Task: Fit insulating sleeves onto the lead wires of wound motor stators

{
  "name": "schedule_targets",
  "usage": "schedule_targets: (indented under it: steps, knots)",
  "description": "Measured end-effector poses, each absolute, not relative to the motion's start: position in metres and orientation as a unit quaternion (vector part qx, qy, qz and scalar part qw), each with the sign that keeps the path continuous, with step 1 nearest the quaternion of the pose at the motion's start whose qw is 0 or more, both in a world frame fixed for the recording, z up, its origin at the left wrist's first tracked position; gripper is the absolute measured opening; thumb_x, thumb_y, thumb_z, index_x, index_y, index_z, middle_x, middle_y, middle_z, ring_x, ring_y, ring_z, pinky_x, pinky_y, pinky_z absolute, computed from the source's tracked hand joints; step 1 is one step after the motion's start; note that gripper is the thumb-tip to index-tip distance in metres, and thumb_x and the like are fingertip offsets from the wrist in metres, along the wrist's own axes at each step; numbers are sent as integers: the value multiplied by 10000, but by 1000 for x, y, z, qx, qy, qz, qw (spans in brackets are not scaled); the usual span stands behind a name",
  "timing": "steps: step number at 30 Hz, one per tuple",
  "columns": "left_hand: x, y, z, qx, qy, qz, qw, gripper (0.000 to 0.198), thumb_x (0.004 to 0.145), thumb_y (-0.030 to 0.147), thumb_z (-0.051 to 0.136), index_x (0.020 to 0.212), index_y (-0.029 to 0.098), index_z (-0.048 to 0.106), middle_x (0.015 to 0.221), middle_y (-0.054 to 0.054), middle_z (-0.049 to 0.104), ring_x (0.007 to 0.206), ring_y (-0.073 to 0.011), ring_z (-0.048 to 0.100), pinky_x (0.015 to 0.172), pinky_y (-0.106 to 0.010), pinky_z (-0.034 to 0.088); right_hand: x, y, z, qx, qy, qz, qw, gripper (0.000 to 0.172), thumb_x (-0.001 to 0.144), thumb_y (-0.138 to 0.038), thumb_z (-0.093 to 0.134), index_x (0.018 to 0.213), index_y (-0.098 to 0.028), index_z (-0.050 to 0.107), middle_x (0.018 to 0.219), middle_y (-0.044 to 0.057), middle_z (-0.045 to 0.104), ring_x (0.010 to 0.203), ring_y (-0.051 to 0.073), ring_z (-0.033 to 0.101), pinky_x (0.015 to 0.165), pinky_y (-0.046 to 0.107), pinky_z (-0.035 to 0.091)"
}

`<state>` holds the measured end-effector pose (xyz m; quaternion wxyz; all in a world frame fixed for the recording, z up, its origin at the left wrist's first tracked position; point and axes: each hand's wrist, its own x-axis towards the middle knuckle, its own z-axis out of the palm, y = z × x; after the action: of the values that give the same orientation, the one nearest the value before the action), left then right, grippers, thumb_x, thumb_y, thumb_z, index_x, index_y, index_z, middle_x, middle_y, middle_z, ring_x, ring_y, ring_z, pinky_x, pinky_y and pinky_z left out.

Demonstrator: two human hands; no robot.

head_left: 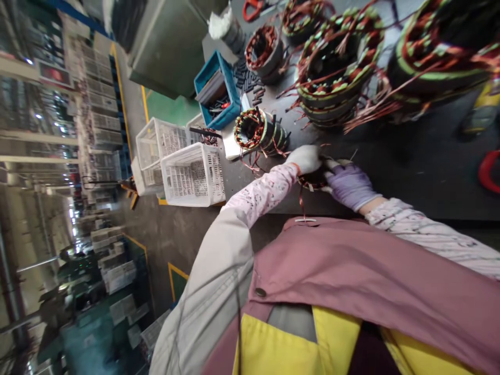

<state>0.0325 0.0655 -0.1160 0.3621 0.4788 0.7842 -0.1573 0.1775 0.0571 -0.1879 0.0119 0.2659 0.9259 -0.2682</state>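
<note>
Mauve work smock (351,291) with yellow panels (273,349) fills the bottom of the view, and pale, speckled sleeves run from it to the two gloved hands at the edge of a dark work surface (394,156). The left hand (307,159), in a white glove, and the right hand (351,186), in a purple glove, are curled closely around a small wound stator (311,182), gripping it from either side. Most of the stator is hidden by the gloves, so its long axis cannot be told exactly; only a dark, coiled edge shows between them. Copper leads (301,204) hang from it toward the smock. Just beyond the left hand stands a similar stator (255,130), with other, larger bundled stators (336,67) farther along the surface. Past these, a blue crate (216,91) holds dark tools and red-marked items, while short black sleeves (250,78) lie scattered near it. Beside the surface sit stacked white perforated plastic crates (193,174), and the nearest one seems to hold nothing visible; another (160,143) carries a small tangle of wire (207,136) at its edge.
</note>
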Motion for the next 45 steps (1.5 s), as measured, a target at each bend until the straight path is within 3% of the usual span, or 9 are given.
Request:
schedule_targets:
  steps: [2,6,13,18,22,27,33,41,45]
  knots:
    - [27,52,-115,455,789,-27,412,418,740,349,419,494,127,674,825,-84,737,770,-146,670,665,-231,466,178,59,-186,268,925,-271,7,485,826,-336,610,1206,-34,619,1288,276,546,1144,330,471,888,410,405]
    - [8,18,-115,333,814,180,440,237,863,329,546,870,126,668,744,-21,665,630,-76,568,664,-216,502,179,54,-168,211,938,-276,-11,431,865,-303,552,1231,-87,627,1410,217,491,1246,326,409,1020,448,319]
    - [-7,-14,-119,467,809,58,352,262,904,344,562,1009,125,661,963,-53,702,902,-149,625,857,-243,458,145,48,-164,199,934,-297,16,325,897,-293,456,879,-101,718,899,166,683,909,247,549,835,395,369]
    - [-4,-27,-109,591,735,-34,330,373,916,360,568,1186,110,625,1259,-130,627,1154,-209,599,982,-274,441,167,53,-175,266,920,-286,-20,427,939,-347,390,1115,-94,686,1129,190,663,1060,285,541,880,402,380]
    - [15,-22,-106,650,679,-127,316,646,879,347,626,1442,119,408,1402,-173,518,1176,-243,613,916,-294,490,191,49,-185,260,934,-224,-102,432,916,-417,453,1135,-123,681,1310,179,589,1266,315,423,1011,456,332]
    - [31,11,-112,693,607,-243,303,347,935,195,446,1218,127,634,1137,-165,657,981,-258,686,781,-329,496,183,46,-198,233,945,-223,-58,333,853,-322,526,1068,-131,693,1292,163,604,1268,337,409,1007,489,323]
    - [23,29,-121,574,673,-197,423,233,825,242,597,966,116,733,924,-101,717,893,-209,669,774,-280,498,175,48,-203,251,930,-264,-36,310,844,-289,511,963,-84,711,1129,199,660,1246,362,431,974,454,367]
    - [37,-4,-117,292,727,57,620,158,854,247,581,847,114,665,724,-12,646,642,-87,569,637,-207,471,167,51,-199,263,914,-305,-42,377,899,-281,412,1015,-76,706,1275,240,583,1184,295,481,986,427,395]
    - [11,1,-103,392,789,114,459,253,929,317,496,943,131,668,914,-66,686,858,-137,630,799,-237,487,185,55,-189,230,918,-319,-58,292,875,-300,482,1002,-171,711,1183,147,663,1237,292,473,1075,474,329]
